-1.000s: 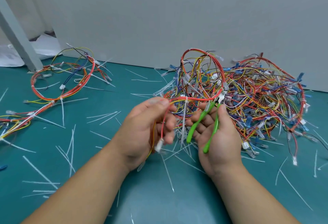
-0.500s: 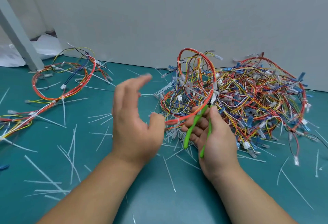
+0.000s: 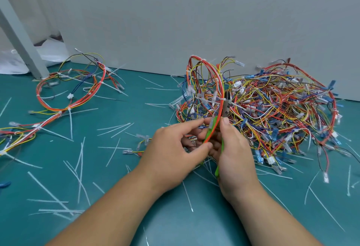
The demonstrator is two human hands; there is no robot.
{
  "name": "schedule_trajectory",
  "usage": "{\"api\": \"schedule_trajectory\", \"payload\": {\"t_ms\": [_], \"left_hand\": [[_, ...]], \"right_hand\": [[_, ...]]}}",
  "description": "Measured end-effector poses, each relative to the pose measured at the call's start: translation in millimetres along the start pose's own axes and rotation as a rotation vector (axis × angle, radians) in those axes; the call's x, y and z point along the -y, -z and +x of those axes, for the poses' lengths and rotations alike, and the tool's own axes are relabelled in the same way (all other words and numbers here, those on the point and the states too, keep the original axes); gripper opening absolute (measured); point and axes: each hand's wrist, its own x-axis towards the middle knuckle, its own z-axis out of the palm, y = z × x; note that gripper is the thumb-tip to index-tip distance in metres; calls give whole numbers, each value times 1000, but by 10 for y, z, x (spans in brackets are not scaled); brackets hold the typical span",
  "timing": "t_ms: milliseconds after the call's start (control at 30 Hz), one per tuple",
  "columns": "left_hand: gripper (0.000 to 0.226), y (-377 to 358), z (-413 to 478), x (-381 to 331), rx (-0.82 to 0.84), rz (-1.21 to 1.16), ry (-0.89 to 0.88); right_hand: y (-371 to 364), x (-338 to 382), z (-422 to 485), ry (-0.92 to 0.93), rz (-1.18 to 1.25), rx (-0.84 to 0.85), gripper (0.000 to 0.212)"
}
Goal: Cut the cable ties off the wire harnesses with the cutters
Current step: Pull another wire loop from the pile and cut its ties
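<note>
Right now, left hand point(image 3: 175, 152) pinching an orange harness loop point(image 3: 219, 82), right hand point(image 3: 235, 154) wrapped round the green-handled cutters point(image 3: 226, 105), blades up beside the loop, tangled pile point(image 3: 282, 109) behind

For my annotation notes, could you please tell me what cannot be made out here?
Head view:
Cutters tips: too small against the pile to tell whether they bite a tie.
Their handles: mostly covered by right hand and left hand.
Blue object: cut off by left edge.
Ties in pile: too tangled to count.
</note>
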Motion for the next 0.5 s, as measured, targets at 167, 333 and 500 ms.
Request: {"api": "schedule_trajectory", "payload": {"t_ms": [167, 333, 500], "left_hand": [[29, 8, 0, 11, -107, 94, 29], [22, 4, 6, 46, -80, 52, 38], [23, -40, -9, 41, -62, -41, 43]], "right_hand": [[-5, 10, 6, -5, 16, 10, 39], [11, 10, -13, 30, 0, 13, 41], [26, 0, 6, 22, -12, 26, 40]]}}
